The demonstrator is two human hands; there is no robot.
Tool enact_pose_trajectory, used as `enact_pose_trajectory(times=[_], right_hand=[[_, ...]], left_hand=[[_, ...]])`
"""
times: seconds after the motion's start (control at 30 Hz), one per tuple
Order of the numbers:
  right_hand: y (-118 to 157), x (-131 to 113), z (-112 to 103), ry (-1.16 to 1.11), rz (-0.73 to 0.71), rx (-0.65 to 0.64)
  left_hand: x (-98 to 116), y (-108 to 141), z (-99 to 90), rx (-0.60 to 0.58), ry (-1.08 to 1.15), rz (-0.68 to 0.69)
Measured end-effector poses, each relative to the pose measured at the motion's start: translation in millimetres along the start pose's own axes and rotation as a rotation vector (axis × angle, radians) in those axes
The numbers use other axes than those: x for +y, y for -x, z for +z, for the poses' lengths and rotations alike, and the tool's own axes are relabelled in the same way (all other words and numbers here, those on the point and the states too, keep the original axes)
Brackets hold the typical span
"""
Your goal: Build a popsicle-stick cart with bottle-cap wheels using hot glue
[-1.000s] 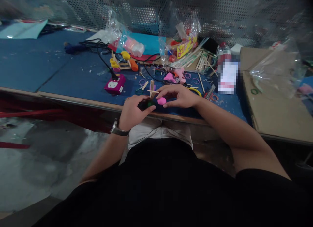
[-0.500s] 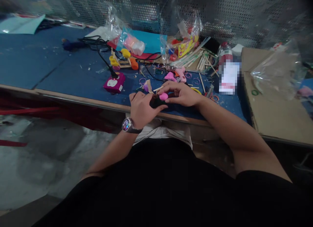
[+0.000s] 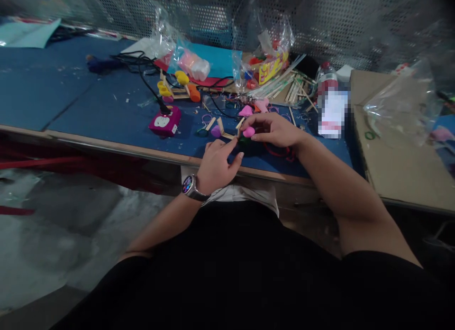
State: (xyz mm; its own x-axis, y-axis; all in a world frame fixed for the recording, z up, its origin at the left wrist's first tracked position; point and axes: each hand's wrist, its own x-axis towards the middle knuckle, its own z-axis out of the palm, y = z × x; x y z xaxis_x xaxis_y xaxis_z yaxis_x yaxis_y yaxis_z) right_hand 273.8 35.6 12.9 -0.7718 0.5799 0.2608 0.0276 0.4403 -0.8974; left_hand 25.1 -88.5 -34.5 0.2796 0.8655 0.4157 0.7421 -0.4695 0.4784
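Gripping a pink piece (image 3: pixel 249 132) — the right hand (image 3: pixel 275 130) — left hand (image 3: pixel 218 164) loosely open, fingertip by wooden sticks (image 3: pixel 227 136).

So my bench is this blue-topped table (image 3: pixel 117 100) with a light wooden edge. On the left there's a pale sheet (image 3: pixel 30 33), then a magenta power adapter (image 3: pixel 166 121) near the front edge. Behind it, I've got a blue sheet (image 3: pixel 222 62) partly over a red one (image 3: pixel 213 83), plus a pile of thin wooden sticks (image 3: pixel 296 89). A flat piece of cardboard (image 3: pixel 401 154) sits on the right, with a clear plastic bag (image 3: pixel 401 102) on top. Those little coloured loops (image 3: pixel 286 118) look like rubber bands, but it's kinda blurry.
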Motion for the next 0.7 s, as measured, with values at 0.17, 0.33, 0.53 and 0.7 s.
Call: enact_pose_trajectory(times=[0.17,0.33,0.53,0.7], right_hand=[[1,6,-6,0.030,0.042,0.006],[0,7,-5,0.053,0.038,0.017],[0,7,-6,0.153,0.075,0.105],[1,10,-9,0.232,0.109,0.165]], left_hand=[[-24,0,-18.3,0.051,0.014,-0.002],[-69,-25,-35.0,0.173,-0.059,-0.057],[-87,-47,-31.7,0.015,-0.045,-0.027],[-90,-44,-35.4,0.004,0.001,-0.045]])
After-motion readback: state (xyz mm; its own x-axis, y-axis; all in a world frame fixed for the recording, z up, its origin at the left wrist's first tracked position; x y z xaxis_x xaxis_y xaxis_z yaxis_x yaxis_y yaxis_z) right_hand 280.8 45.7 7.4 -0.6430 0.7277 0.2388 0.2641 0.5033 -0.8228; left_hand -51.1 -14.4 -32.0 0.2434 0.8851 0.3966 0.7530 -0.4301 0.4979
